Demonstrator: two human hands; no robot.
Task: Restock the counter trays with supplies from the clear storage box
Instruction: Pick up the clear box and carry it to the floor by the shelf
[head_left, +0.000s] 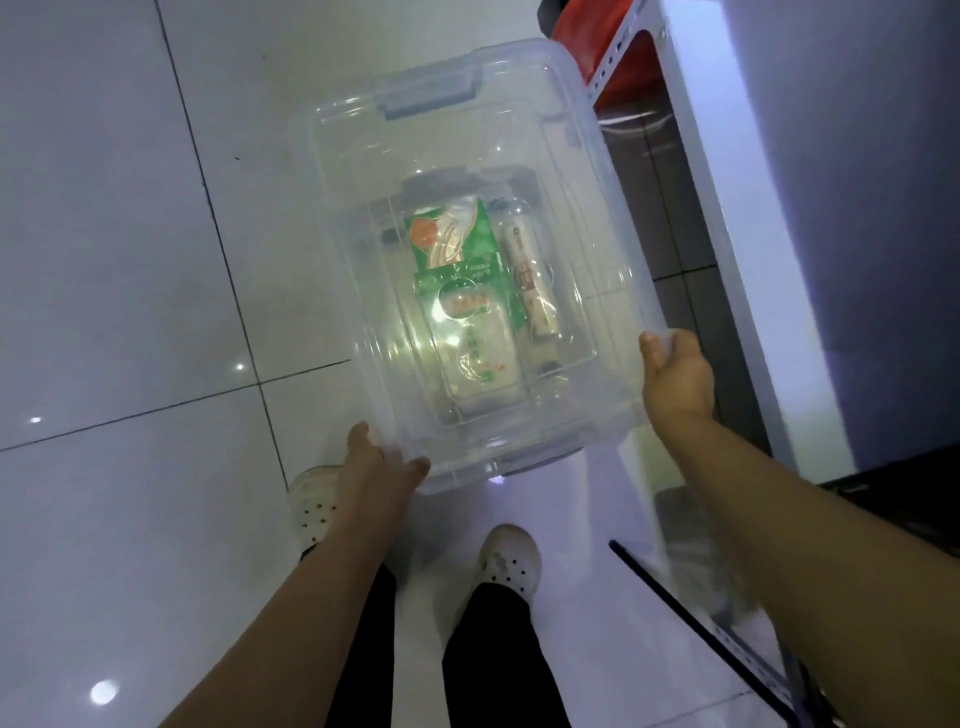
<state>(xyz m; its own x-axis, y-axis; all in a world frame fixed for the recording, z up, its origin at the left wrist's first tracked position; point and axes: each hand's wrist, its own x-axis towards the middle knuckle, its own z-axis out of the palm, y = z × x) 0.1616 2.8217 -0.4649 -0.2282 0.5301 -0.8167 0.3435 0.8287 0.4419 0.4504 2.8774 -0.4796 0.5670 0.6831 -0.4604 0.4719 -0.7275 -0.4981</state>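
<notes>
Below, clear storage box (467, 270) between both hands, left hand (382, 462) and right hand (675, 376) gripping its near corners

Single head cam, looking steeply down, close over tiled floor (130, 260) & person's feet.

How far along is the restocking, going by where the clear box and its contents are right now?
Early stage. Done: nothing restocked that shows. In hand: the clear plastic storage box, lid on with its grey latch, is held over the white tiled floor by the left hand and right hand. The green-and-white packets are inside it. Left: opening it and filling the trays, which are out of view.
</notes>
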